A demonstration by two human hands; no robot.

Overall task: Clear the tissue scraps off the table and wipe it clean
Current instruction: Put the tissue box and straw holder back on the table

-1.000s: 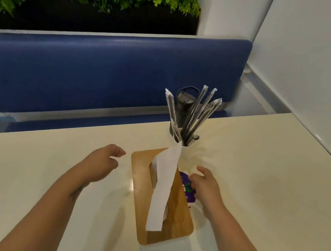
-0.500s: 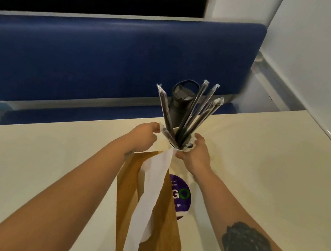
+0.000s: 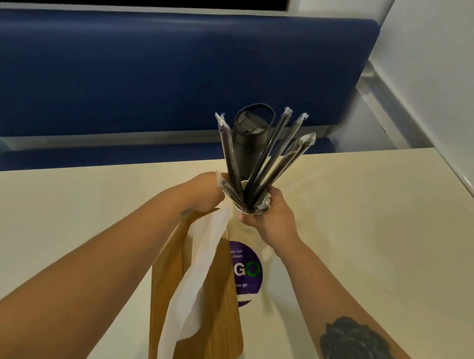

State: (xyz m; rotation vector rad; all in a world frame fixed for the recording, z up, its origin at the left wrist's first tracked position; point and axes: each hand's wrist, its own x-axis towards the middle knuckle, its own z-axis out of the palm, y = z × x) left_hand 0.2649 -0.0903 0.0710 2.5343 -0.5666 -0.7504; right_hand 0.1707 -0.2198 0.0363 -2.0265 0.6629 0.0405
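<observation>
A white cup [image 3: 237, 225] full of several black wrapped straws [image 3: 267, 159] stands on the cream table [image 3: 372, 264], just behind a wood-topped tissue box [image 3: 216, 317]. My left hand [image 3: 206, 193] grips the cup's left side and my right hand [image 3: 270, 216] grips its right side. A long white tissue [image 3: 193, 281] hangs out of the box slot toward me. No loose tissue scraps show in this view.
A black flask [image 3: 249, 137] stands right behind the straws. A round purple sticker [image 3: 245, 271] lies on the table right of the box. A blue bench [image 3: 153, 71] runs beyond the far edge, and a white wall [image 3: 463, 92] borders the right side.
Both hands have gone forward from beside the tissue box to the straw cup and closed around it. The camera has moved nearer and tilted down.
</observation>
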